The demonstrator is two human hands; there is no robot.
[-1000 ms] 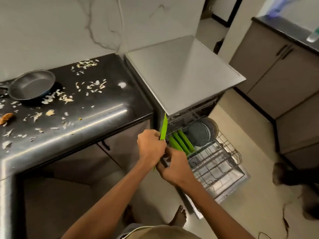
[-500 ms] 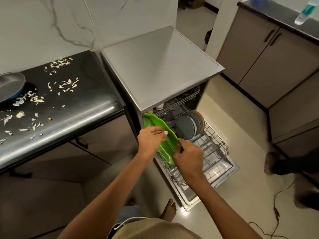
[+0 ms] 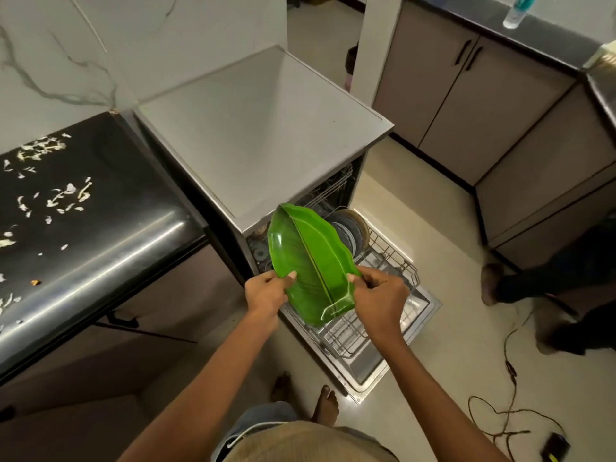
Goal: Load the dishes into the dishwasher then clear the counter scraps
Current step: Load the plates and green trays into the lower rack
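Our hands, left (image 3: 266,292) and right (image 3: 380,296), hold the green leaf plate (image 3: 311,261) across the rack (image 3: 393,258). Beyond them grey dishes (image 3: 350,228) fill the rack's far end. Open wire slots lie beneath and toward us. Left, the dishwasher's top (image 3: 260,135) overhangs.

Green leaf-shaped plate (image 3: 310,258) held face up over the pulled-out lower rack (image 3: 386,261) of the open dishwasher (image 3: 260,141), left hand (image 3: 266,291) gripping its near left edge, right hand (image 3: 380,298) pinching its right edge. Grey plates (image 3: 350,228) standing in rack behind. Pale scraps (image 3: 66,195) scattered on black counter (image 3: 126,228) at left
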